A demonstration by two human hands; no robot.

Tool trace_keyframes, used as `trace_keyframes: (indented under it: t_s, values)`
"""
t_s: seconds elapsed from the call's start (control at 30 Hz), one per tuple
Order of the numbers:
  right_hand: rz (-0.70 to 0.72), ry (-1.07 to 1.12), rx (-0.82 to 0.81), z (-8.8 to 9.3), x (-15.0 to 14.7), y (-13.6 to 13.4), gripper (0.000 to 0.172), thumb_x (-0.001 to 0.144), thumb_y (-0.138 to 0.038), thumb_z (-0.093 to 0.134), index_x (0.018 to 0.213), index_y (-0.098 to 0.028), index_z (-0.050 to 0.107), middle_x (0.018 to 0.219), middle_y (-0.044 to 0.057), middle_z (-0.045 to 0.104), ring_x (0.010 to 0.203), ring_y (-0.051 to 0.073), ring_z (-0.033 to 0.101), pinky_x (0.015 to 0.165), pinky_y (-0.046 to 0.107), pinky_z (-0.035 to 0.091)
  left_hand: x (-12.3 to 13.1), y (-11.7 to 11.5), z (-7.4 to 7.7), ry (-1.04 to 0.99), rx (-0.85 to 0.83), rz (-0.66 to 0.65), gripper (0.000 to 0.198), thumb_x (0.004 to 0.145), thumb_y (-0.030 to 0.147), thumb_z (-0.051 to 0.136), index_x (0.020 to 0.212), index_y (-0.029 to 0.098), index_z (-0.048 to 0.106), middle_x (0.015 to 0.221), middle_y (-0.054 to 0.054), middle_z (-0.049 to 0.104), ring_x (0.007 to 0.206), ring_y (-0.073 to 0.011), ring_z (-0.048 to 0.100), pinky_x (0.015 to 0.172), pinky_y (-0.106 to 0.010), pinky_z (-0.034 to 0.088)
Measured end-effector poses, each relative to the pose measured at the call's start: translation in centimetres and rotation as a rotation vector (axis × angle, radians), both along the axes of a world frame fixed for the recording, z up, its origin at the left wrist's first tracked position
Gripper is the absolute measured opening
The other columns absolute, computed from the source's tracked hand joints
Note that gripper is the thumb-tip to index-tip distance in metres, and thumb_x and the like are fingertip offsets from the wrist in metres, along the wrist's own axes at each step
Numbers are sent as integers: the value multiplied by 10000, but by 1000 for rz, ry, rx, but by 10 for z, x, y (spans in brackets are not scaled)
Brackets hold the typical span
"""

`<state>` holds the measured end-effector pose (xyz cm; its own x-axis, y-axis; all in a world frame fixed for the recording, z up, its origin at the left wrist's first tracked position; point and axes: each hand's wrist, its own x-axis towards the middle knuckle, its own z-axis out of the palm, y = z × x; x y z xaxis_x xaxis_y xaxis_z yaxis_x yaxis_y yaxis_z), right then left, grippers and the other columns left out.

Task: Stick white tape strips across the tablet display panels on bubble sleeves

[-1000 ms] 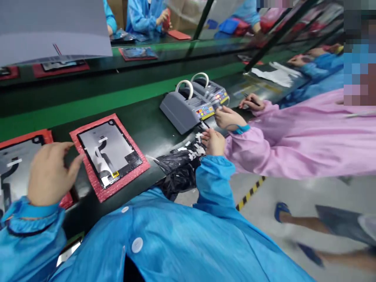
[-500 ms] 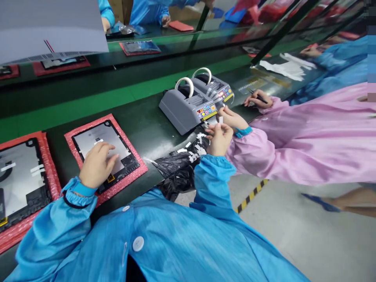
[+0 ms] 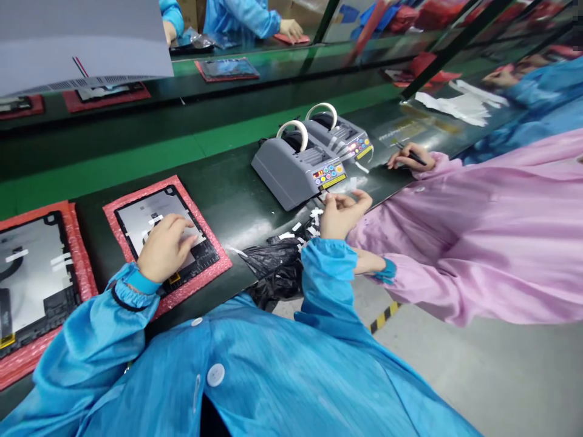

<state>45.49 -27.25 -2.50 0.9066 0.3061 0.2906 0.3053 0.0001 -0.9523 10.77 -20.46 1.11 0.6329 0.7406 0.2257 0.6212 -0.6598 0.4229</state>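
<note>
My left hand (image 3: 166,247) hovers over or rests on a tablet-sized device (image 3: 152,203) with a silver back and black edges; its fingers are loosely bent, the thumb apart, nothing visible in them. I cannot tell whether it touches the surface. The device lies on a red bubble-wrap pouch (image 3: 214,270). At the front of the nearer grey tape dispenser (image 3: 291,170), my right hand (image 3: 344,213) is pinched. A small pale strip of tape (image 3: 353,181) shows at its fingers. Below lie white tape scraps (image 3: 314,224) on a black plastic bag (image 3: 273,258).
Another opened device (image 3: 34,285) lies on red wrap at the left. A second tape dispenser (image 3: 350,136) stands behind the first. At the right, a co-worker in a pink smock (image 3: 455,243) has a hand (image 3: 412,158) holding a dark tool. A grey-white panel (image 3: 82,42) overhangs the upper left.
The co-worker's nearer hand has withdrawn from the dispenser, passing behind my right wrist. My right hand has shifted slightly at the dispenser, its outer fingers more spread. My left hand stays over the device.
</note>
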Motion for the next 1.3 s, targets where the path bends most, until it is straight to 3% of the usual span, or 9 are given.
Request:
trace_keyframes:
  t_s: [0.1,0.23,0.3,0.43,0.5,0.63,1.03,1.3]
  values:
    - [210,-160,-19,14,-31,-10,437,739,-325,630,1040,-237,326,751,-20,553,715,154,606,692,330,494,13,0,7,-81,-81,-58,181,860,296,472,935,175,584,923,-70,606,841,-192,572,814,-350,474]
    - [773,-103,-73,27,-90,-5,467,750,-379,655,1063,-259,330,761,-24,550,678,147,597,652,313,487,33,1,16,-186,-232,-101,204,844,288,532,986,151,586,863,-50,618,759,-154,566,736,-294,474]
    - [987,-45,-105,30,-117,5,465,751,-395,664,1052,-260,336,749,-31,542,654,137,588,631,299,481,38,3,18,-215,-276,-85,190,839,288,552,960,146,589,843,-42,618,733,-141,558,705,-272,464]
    - [1235,26,-161,31,-150,26,477,740,-435,673,1033,-255,343,737,-38,546,643,124,580,620,288,481,32,6,16,-204,-308,-4,121,834,252,559,756,160,569,737,-13,598,697,-130,541,686,-257,439]
    - [1268,46,-191,29,-156,34,494,722,-450,683,1026,-257,346,757,-33,561,659,127,590,623,292,489,25,7,12,-206,-315,54,140,827,223,553,700,164,548,696,0,586,680,-127,531,682,-256,429]
    - [1205,76,-210,26,-156,45,496,687,-435,708,984,-256,354,792,-20,579,714,137,607,626,287,492,15,10,7,-257,-344,153,163,828,222,529,675,167,537,651,15,570,634,-118,509,651,-249,414]
    - [1280,214,-209,9,-168,65,467,663,-301,683,943,-253,313,667,-79,544,595,101,557,612,274,456,11,15,-2,-247,-445,243,143,810,225,546,681,165,555,638,25,565,604,-112,499,649,-248,424]
    - [1275,241,-457,-17,-174,89,459,623,-201,630,913,-244,277,636,-88,531,545,105,555,563,251,426,15,23,-18,94,-296,394,156,808,241,538,695,159,608,823,-86,587,910,-258,544,806,-410,454]
